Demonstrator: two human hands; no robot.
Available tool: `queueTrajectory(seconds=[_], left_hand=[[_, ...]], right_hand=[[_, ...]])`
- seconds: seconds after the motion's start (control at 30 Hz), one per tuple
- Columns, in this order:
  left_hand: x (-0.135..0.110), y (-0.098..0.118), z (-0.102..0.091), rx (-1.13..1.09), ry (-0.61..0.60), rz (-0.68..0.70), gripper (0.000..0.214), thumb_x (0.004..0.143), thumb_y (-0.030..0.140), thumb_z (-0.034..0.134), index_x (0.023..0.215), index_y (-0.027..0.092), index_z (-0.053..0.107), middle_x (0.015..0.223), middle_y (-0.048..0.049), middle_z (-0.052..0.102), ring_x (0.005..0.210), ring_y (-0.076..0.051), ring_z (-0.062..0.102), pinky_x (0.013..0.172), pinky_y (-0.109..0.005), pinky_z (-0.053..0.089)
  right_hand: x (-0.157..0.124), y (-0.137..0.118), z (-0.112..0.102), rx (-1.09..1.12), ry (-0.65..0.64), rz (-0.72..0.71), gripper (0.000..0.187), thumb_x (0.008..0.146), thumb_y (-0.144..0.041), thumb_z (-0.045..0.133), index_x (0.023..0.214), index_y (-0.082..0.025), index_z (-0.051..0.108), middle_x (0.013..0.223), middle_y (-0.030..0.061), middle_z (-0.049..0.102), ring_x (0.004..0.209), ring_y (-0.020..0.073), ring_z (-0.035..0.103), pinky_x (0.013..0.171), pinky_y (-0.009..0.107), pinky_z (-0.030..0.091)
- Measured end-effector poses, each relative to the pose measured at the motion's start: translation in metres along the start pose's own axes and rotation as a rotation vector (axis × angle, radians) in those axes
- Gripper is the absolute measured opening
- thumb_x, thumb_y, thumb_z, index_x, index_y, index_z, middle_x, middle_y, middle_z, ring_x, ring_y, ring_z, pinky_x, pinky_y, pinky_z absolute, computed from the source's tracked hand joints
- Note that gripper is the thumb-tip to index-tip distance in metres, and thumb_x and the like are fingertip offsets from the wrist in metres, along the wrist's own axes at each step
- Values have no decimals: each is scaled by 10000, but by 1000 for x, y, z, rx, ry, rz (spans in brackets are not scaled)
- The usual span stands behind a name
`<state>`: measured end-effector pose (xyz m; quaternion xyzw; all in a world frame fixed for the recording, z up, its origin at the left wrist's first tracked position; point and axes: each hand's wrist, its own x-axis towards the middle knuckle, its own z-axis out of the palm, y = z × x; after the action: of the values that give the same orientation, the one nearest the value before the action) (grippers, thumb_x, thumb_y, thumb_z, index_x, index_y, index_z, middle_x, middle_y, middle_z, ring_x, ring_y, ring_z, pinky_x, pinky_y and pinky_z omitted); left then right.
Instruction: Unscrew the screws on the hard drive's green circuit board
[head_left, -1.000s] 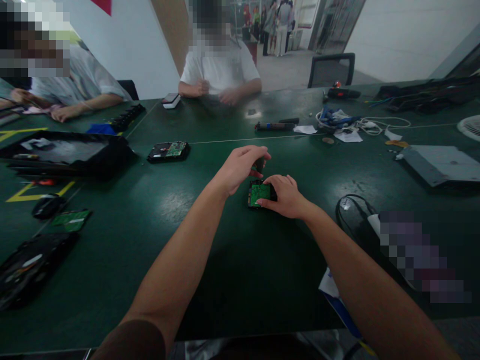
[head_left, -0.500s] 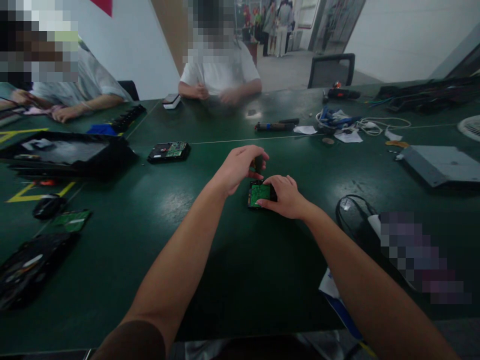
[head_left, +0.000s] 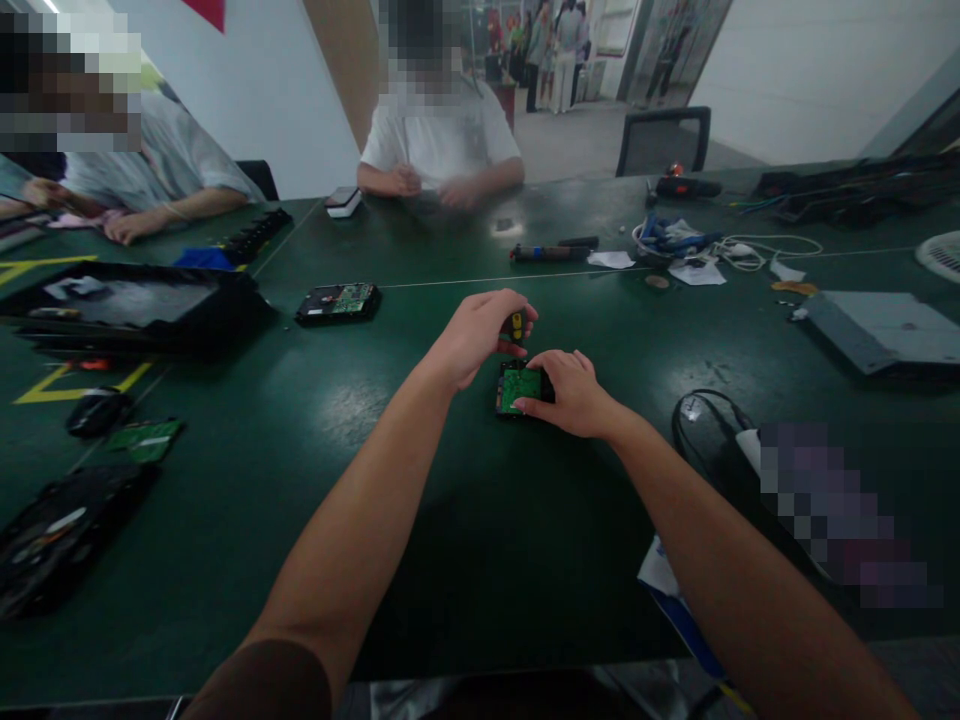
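Note:
A hard drive (head_left: 519, 384) lies on the green table, its green circuit board facing up. My right hand (head_left: 571, 392) is closed on its right side, the thumb across the board and the fingers at the far edge. Above the drive's far edge, my left hand (head_left: 487, 330) is wrapped round a screwdriver (head_left: 517, 326) with a black and yellow handle. The screwdriver stands about upright, and its shaft points down at the drive. Whether its tip sits in a screw is too small to tell.
Another hard drive (head_left: 337, 303) and a black tray (head_left: 142, 305) lie to the left, with a loose circuit board (head_left: 146, 440) nearer. A grey metal case (head_left: 885, 330) and cables (head_left: 675, 238) are on the right. A co-worker (head_left: 442, 150) sits opposite.
The screwdriver's handle has turned in my left hand, and its yellow marks now show. Both hands and the hard drive keep their places.

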<state>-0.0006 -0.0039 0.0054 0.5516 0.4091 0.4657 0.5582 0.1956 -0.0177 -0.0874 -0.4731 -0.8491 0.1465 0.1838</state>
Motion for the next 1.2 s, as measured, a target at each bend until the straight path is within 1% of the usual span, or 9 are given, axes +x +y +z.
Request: queueTrajectory(seconds=[0.13, 0.37, 0.5, 0.63, 0.77, 0.9, 1.0, 1.1, 1.2], left_hand=[[0, 1, 0, 18, 63, 23, 165, 870, 351, 626, 862, 188, 652, 843, -84, 716, 830, -204, 697, 646, -294, 573], [1, 1, -4, 104, 73, 129, 223, 867, 336, 578, 785, 177, 712, 918, -94, 718, 849, -187, 661, 587, -247, 515], [0, 2, -2, 12, 38, 33, 221, 870, 358, 573, 879, 179, 703, 902, -93, 723, 824, -195, 679, 564, -252, 504], [0, 2, 1, -96, 15, 8, 191, 887, 340, 563, 914, 184, 670, 897, -83, 719, 881, -208, 702, 645, -286, 565], [-1, 1, 1, 9, 7, 58, 247, 905, 414, 635, 845, 185, 702, 896, -72, 699, 845, -180, 667, 595, -239, 521], [-1, 1, -2, 92, 27, 101, 236, 895, 424, 690, 862, 198, 752, 955, -68, 707, 863, -171, 648, 566, -216, 489], [-1, 1, -3, 22, 2, 72, 198, 900, 392, 693, 918, 199, 734, 931, -64, 703, 884, -182, 666, 605, -236, 533], [-2, 1, -1, -111, -35, 37, 161, 904, 349, 696, 966, 203, 669, 887, -50, 694, 885, -193, 688, 675, -292, 589], [-2, 1, 1, -147, -32, 24, 147, 903, 333, 684, 936, 200, 635, 891, -54, 701, 893, -193, 698, 712, -316, 606]], right_hand=[[0, -1, -1, -6, -1, 3, 558, 885, -643, 687, 1252, -243, 561, 1330, 126, 637, 1301, 365, 567, 1221, 686, 244], [0, -3, -2, -4, -13, 8, 556, 888, -643, 687, 1250, -238, 568, 1315, 127, 642, 1295, 367, 569, 1212, 681, 257], [0, -3, -3, -2, -3, 6, 544, 883, -625, 700, 1251, -247, 568, 1307, 119, 644, 1289, 364, 571, 1211, 671, 260], [0, -3, -2, -5, -2, 5, 569, 878, -641, 698, 1263, -245, 563, 1326, 127, 641, 1283, 365, 575, 1209, 676, 261], [0, -3, -2, -11, -2, 9, 557, 890, -647, 681, 1255, -243, 563, 1333, 130, 641, 1300, 368, 569, 1215, 672, 256], [0, -3, -1, -14, -4, 11, 558, 891, -649, 681, 1254, -242, 560, 1337, 131, 639, 1304, 368, 568, 1215, 672, 258], [0, -2, -1, -15, -3, 9, 556, 890, -649, 681, 1256, -249, 559, 1335, 126, 642, 1303, 367, 568, 1213, 675, 259], [0, -1, -1, -16, 1, 1, 575, 892, -653, 676, 1271, -238, 556, 1339, 130, 637, 1303, 365, 566, 1216, 674, 253], [-1, -1, 0, -21, 2, 6, 583, 895, -658, 671, 1275, -231, 557, 1347, 134, 631, 1304, 366, 565, 1218, 669, 252]])
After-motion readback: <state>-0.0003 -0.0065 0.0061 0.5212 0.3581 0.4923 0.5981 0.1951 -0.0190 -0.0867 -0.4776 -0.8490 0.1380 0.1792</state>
